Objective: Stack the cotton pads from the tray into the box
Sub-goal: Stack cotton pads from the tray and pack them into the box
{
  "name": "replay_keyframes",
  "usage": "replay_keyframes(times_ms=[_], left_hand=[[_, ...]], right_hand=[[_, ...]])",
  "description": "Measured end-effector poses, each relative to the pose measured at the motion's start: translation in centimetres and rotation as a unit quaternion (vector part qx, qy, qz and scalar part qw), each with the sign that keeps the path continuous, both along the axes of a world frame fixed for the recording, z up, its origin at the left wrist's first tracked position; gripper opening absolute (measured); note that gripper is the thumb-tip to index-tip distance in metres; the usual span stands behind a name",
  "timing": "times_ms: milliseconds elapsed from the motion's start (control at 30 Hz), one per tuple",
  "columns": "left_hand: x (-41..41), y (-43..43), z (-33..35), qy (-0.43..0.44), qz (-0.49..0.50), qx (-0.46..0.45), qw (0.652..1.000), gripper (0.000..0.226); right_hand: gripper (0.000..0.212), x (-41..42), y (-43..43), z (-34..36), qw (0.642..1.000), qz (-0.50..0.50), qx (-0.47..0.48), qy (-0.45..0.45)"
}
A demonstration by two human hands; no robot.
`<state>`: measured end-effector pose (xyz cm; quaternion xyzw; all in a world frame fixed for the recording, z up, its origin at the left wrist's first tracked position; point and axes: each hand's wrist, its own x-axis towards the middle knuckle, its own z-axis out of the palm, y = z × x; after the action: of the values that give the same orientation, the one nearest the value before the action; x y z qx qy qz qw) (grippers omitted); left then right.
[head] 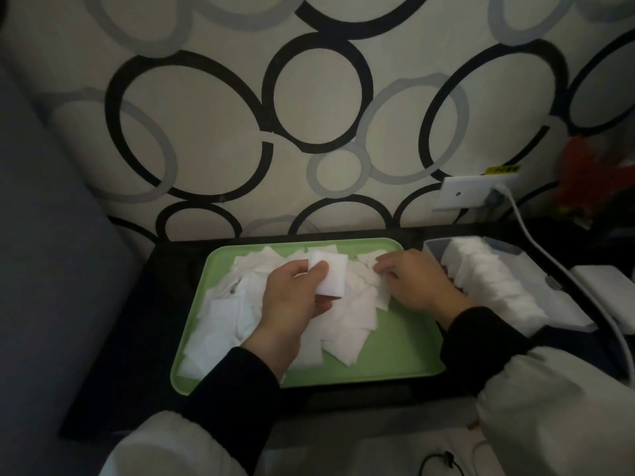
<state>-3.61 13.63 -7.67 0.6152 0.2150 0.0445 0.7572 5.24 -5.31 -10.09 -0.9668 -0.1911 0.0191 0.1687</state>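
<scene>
head view: both hands were over the green tray (395, 359), with the box (433, 248) just past the right hand's knuckles.
left hand (292, 304): curled round a small stack of pads (331, 280), thumb on its face — held upright above the heap.
right hand (412, 286): fingertips down on the loose pads (347, 324); whether it had pinched one or only touched it could not be told.
box: partly filled with a packed row (491, 286), on the outer side of the right hand, close to the tray's edge.
slip risk: the held stack looked thin and soft, so a loosened thumb would likely fan it out or drop pads back into the heap.
double-pick risk: the loose pads overlapped, so a pinch could probably lift two, or drag a neighbour over the tray's rim.
box risk: pushing a new stack in askew would likely buckle the row.
edges: the tray's raised rim lay near both wrists; the wall (309, 97) stood beyond the fingertips.
open room: bare green tray lay beneath the right wrist; a white cable (549, 266) ran past the box's far side — a snag for a wide reach.
</scene>
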Motion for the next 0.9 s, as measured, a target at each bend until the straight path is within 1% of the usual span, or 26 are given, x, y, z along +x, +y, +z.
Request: replay_keyframes(times_ms=[100,133,167,233,333,367,433,533,633,700,767,833,900], left_hand=[[-0.1,0.2,0.1,0.0,0.001,0.004,1.0,0.009],[-0.2,0.3,0.2,0.0,0.001,0.005,1.0,0.011],[-0.2,0.3,0.2,0.0,0.0,0.007,1.0,0.011],[-0.5,0.3,0.5,-0.003,-0.005,0.007,1.0,0.007],[-0.9,0.2,0.8,-0.006,-0.016,0.006,1.0,0.005],[-1.1,0.1,0.9,-0.005,-0.022,0.004,1.0,0.005],[-1.5,-0.2,1.1,-0.004,-0.032,0.0,0.999,0.003],[-2.3,-0.7,1.5,-0.011,-0.05,0.006,0.999,0.005],[-3.3,-0.9,1.6,-0.022,-0.072,0.029,0.997,0.007],[-3.6,-1.0,1.6,-0.025,-0.078,0.04,0.996,0.01],[-3.9,-1.0,1.6,-0.025,-0.078,0.05,0.995,0.015],[-4.0,-0.9,1.5,-0.022,-0.074,0.062,0.995,0.013],[-4.0,-0.6,1.5,-0.022,-0.068,0.065,0.995,0.014]], right_hand=[[0.033,-0.2,0.1,0.0,1.0,-0.003,0.008,-0.015],[0.033,-0.3,0.1,0.2,0.999,-0.019,0.029,-0.015],[0.032,-0.5,0.1,0.5,0.997,-0.044,0.063,-0.012],[0.025,-1.1,-0.1,1.4,0.98,-0.096,0.171,-0.008],[0.01,-2.8,-0.1,3.0,0.923,-0.137,0.358,0.033],[0.009,-3.6,0.0,3.6,0.897,-0.143,0.413,0.06],[0.016,-5.2,0.2,4.4,0.841,-0.155,0.505,0.114],[0.026,-7.6,0.5,5.0,0.765,-0.177,0.591,0.184],[0.031,-9.7,0.8,5.2,0.722,-0.18,0.623,0.243],[0.021,-10.5,1.1,5.3,0.711,-0.166,0.63,0.265],[0.008,-10.8,1.5,5.3,0.724,-0.145,0.618,0.27],[0.006,-10.6,2.0,5.2,0.739,-0.134,0.602,0.27],[0.01,-10.3,2.4,5.1,0.744,-0.125,0.597,0.271]])
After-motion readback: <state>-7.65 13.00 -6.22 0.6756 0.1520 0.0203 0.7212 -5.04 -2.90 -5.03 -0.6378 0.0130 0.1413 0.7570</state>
